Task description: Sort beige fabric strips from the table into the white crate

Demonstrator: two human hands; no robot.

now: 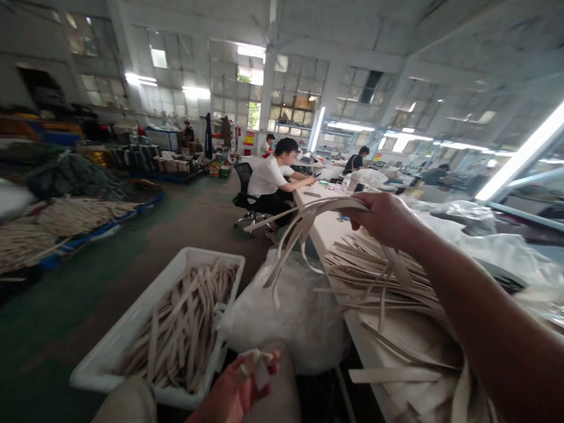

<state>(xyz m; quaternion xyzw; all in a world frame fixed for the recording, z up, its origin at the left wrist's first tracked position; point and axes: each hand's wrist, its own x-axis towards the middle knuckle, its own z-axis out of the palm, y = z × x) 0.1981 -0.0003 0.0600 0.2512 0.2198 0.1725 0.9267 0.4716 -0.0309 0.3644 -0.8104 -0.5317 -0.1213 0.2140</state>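
My right hand [390, 218] is raised over the table, closed round one end of several long beige strips [324, 207]. Their loose ends droop to the left above a bulging translucent plastic bag [282, 317]. Beneath that hand, a pile of similar flat strips [379, 270] lies on the table. Low in the view, between my knees, my left hand [240, 385] has its fingers curled round a small pale flat piece [263, 376]; what it is I cannot make out. Pale wraps seem to cover some of its fingertips.
A white plastic crate [132, 305] holding many beige strips stands on the floor at left. Beyond the table [319, 229] a person [267, 182] sits in an office chair. Piles of strips [83, 217] lie on a blue pallet at far left. Clear plastic sheeting [497, 241] covers the right side.
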